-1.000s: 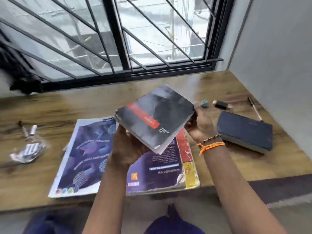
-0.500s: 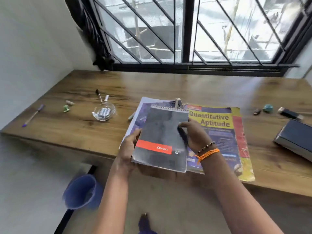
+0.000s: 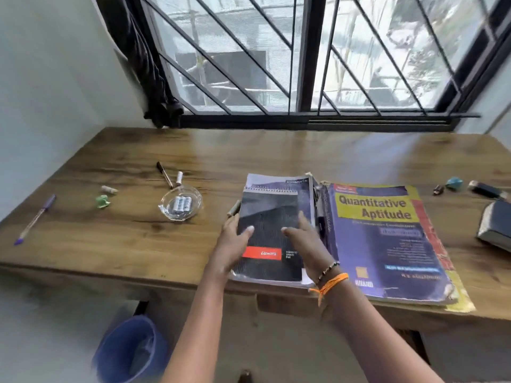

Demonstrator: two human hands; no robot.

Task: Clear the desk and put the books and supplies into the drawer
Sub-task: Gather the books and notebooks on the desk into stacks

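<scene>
Wooden tabletop [image 3: 116,225] runs under a barred window [image 3: 304,64], with a white wall on the left. Near the middle lies a black spiral notepad [image 3: 269,217] with a red label band, stacked on a purple book [image 3: 304,189] whose far edge and right strip show past it. The left hand [image 3: 231,244] grips the notepad's left edge, thumb lying across the cover. The right hand [image 3: 307,241] rests flat on the cover with its fingers spread and holds nothing; its wrist wears a beaded bracelet and an orange thread [image 3: 329,283].

Just right of the stack lies a thick, worn textbook [image 3: 387,244] with "Quantitative Aptitude" printed on a yellow panel; the smaller lines below are too blurred to read, as is the wording on the notepad's red band. At the far right edge sits a dark hardcover book [image 3: 496,225], and beyond it a small teal object [image 3: 455,183], a tiny dark item [image 3: 438,189] and a black rectangular piece [image 3: 484,189].

To the left stands a clear glass dish [image 3: 181,207] holding small white cylinders, with a black pen [image 3: 164,174] and a white cap [image 3: 179,178] just behind it. Farther left are a white scrap [image 3: 109,189], a green crumpled scrap [image 3: 102,201] and a purple pen [image 3: 34,219] near the tabletop's left edge. A blue bin [image 3: 130,352] stands on the floor below.
</scene>
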